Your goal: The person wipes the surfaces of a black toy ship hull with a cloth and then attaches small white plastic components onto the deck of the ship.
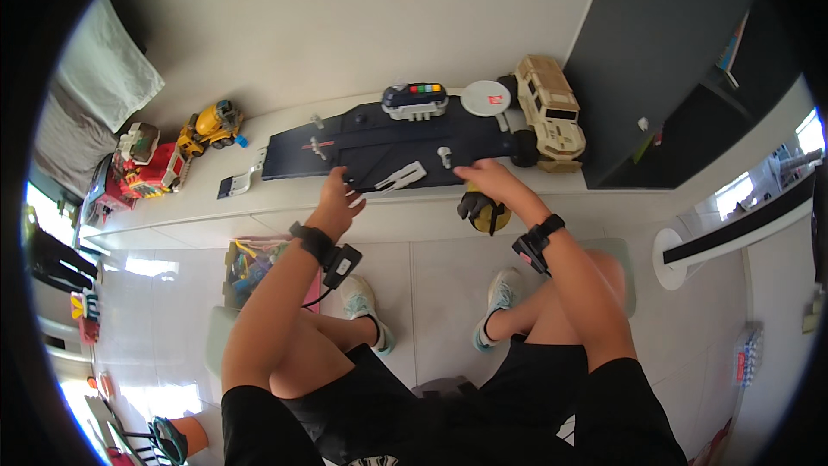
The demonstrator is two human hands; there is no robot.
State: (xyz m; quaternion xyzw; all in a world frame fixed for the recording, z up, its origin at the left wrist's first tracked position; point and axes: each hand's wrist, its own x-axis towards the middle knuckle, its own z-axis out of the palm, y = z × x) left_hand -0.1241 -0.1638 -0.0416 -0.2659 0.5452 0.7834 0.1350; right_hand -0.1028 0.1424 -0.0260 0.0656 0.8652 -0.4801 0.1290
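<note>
A long dark blue flat toy, shaped like a ship's deck (405,134), lies on the white ledge. My left hand (338,203) is at its near edge, fingers apart, with nothing visible in them. My right hand (493,179) reaches to the near edge further right; its fingertips meet the deck there, but their grip is partly hidden. Just below that hand is a rounded yellow and black object (485,212); I cannot tell whether they touch. Between my hands, a white toy plane (402,176) lies at the deck's edge. Small grey-white pieces (444,156) are on the deck.
A blue-and-white toy with coloured buttons (415,101) and a white disc (486,98) stand behind. A tan toy truck (552,112) is at right. Left are a yellow mixer truck (211,127) and a red toy truck (153,174). A toy box (231,272) sits below.
</note>
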